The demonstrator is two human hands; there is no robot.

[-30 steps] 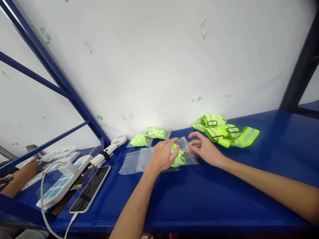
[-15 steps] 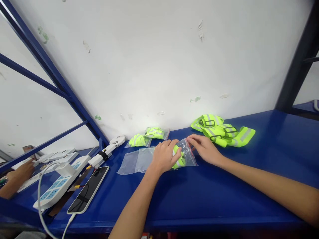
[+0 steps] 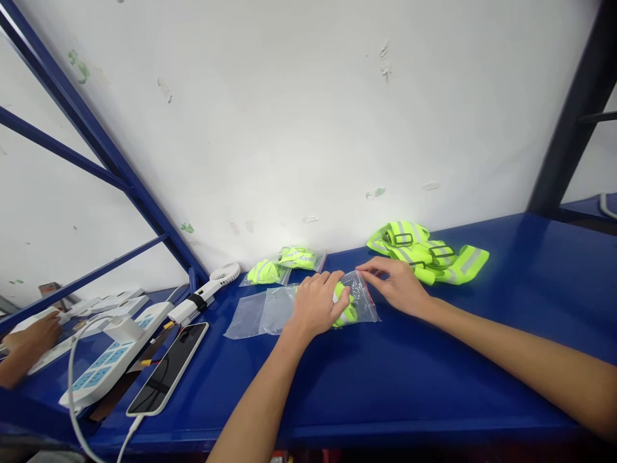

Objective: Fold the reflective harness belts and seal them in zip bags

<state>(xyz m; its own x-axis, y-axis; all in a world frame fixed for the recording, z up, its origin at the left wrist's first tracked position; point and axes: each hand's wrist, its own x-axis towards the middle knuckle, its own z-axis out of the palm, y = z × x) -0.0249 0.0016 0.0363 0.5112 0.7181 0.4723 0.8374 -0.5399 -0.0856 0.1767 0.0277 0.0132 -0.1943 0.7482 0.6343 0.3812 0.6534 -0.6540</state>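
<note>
A clear zip bag (image 3: pixel 367 307) with a red line along its seal holds a folded neon-yellow reflective strap (image 3: pixel 345 313). My left hand (image 3: pixel 315 301) is closed over the bag and the strap inside, pressing them against the blue tabletop, and hides part of both. At the far corner of the seal, the thumb and forefinger of my right hand (image 3: pixel 393 283) pinch the bag's edge. Other flat clear bags (image 3: pixel 245 315) lie under and left of my left hand. Behind my right hand is a heap of loose neon straps (image 3: pixel 429 251) with black buckles.
Two bagged neon straps (image 3: pixel 296 258) lie against the wall. To the left are a white handheld fan (image 3: pixel 225 274), a phone (image 3: pixel 168 370) on a charging cable and a power strip (image 3: pixel 113 360). Another person's hand (image 3: pixel 38 337) is beyond the blue frame (image 3: pixel 149 209).
My right hand's fingertips have slid slightly left to the far corner of the bag's seal. My left hand stays on the bag. The other person's hand has moved slightly.
</note>
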